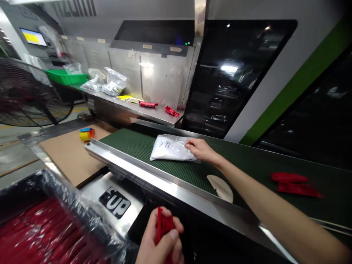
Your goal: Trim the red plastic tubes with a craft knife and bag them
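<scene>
A red plastic part [165, 225] is held in my left hand [161, 238], low in the view in front of the conveyor's metal rail. My right hand [200, 149] reaches over the green ribbed belt [129, 141], its fingers closed at the right end of a white plastic bag [170, 147] with handwriting on it. What those fingertips pinch, if anything, is too small to make out. Nearer the rail, a beige rounded piece [221, 187] lies on the belt. Further right are red parts [295, 184], blurred.
At lower left stands a plastic-lined box [68, 201] of red parts. Cardboard [66, 154] bears tape rolls [87, 134]. Behind the belt, a metal shelf [123, 106] holds clear bags [114, 83] and red parts [148, 104]. A fan [27, 91] stands at left.
</scene>
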{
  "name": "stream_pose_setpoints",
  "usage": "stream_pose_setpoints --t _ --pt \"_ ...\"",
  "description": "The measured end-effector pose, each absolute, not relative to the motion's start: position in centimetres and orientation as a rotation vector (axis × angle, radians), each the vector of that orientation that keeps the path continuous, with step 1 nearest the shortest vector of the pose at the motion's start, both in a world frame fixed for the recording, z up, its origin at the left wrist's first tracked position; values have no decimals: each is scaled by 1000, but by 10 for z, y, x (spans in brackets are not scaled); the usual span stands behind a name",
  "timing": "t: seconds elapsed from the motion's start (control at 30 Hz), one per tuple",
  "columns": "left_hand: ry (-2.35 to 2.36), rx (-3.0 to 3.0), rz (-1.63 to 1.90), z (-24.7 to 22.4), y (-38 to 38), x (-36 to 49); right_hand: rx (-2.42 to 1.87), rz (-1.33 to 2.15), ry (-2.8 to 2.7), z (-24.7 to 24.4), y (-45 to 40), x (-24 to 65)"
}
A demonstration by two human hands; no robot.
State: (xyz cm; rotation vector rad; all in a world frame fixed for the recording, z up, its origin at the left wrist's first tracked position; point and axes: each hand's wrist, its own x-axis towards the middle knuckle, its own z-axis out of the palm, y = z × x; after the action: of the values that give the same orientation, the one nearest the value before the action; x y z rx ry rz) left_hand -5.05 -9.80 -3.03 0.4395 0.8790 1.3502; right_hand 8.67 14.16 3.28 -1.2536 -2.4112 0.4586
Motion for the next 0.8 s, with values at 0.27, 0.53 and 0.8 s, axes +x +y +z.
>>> stream_pose_setpoints --t 0.27,0.53,0.8 --pt "1060 573 1557 -5 -59 -42 -1044 663 -2248 36 23 85" --pt "993 515 1558 -17 -64 -35 -1171 592 -2050 26 16 105" --pt "1038 523 1455 -17 -91 -39 -1040 579 -2091 48 -38 137"
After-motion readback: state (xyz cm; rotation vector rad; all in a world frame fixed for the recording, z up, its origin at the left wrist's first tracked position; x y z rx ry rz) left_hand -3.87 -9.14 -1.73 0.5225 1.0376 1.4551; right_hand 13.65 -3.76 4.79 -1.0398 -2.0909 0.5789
